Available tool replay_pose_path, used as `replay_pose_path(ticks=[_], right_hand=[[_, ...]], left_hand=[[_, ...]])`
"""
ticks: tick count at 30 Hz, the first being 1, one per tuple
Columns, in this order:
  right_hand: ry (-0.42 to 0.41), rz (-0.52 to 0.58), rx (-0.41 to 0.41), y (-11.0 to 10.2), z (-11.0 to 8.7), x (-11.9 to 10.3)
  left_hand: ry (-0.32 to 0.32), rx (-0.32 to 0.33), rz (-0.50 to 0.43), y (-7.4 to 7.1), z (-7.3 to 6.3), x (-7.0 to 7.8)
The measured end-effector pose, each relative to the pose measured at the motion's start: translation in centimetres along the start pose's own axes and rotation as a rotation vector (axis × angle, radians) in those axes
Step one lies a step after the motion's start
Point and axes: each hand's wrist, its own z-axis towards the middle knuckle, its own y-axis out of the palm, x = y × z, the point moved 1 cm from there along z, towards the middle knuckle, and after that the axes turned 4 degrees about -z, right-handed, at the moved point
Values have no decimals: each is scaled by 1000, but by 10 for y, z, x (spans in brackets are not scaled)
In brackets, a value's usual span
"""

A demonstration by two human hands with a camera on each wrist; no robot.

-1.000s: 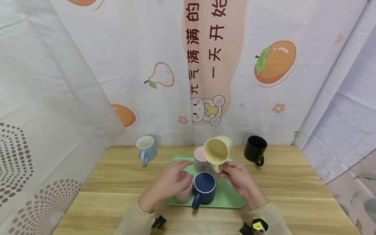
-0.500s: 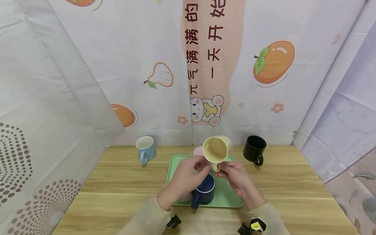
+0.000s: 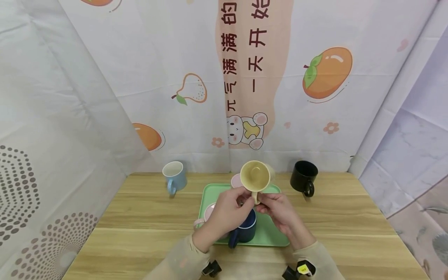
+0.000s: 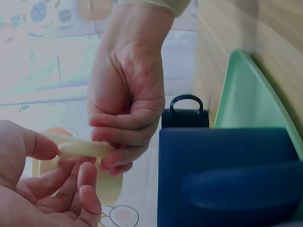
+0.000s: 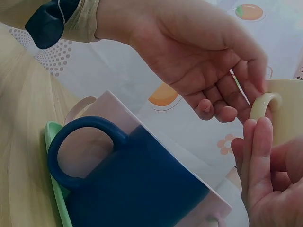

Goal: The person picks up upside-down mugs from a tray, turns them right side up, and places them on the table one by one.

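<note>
A person's two hands are holding a pale yellow mug (image 3: 254,177) up above a green tray (image 3: 271,233) on a wooden desk (image 3: 350,233). The mug is tipping on its side, its open mouth facing the person and its handle (image 3: 255,197) pointing downward. The right hand (image 3: 280,212) is pinching that handle between thumb and curled fingers; the left hand (image 3: 229,212) is closing thumb and forefinger on the same handle from the other side, its remaining fingers bending loosely. Below, a navy mug (image 3: 247,229) is standing upright on the tray, its handle facing the person. One pink mug (image 3: 209,210) is sitting to its left, partly hidden by the left hand, and a second pink mug (image 3: 236,180) is showing behind. Farther back, a light blue mug (image 3: 176,178) is standing on the left, a black mug (image 3: 303,177) on the right, both near a fruit-patterned curtain (image 3: 157,46)
</note>
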Motion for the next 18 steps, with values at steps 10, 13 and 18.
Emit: replay_pose_path(ticks=[10, 13, 18], right_hand=[[24, -45, -3, -1, 0, -2], [30, -45, 0, 0, 0, -2], [31, -49, 15, 1, -1, -3]], left_hand=[[-79, -54, -168, 4, 1, 1], [-111, -84, -233, 5, 0, 3], [-142, -122, -308, 6, 0, 8]])
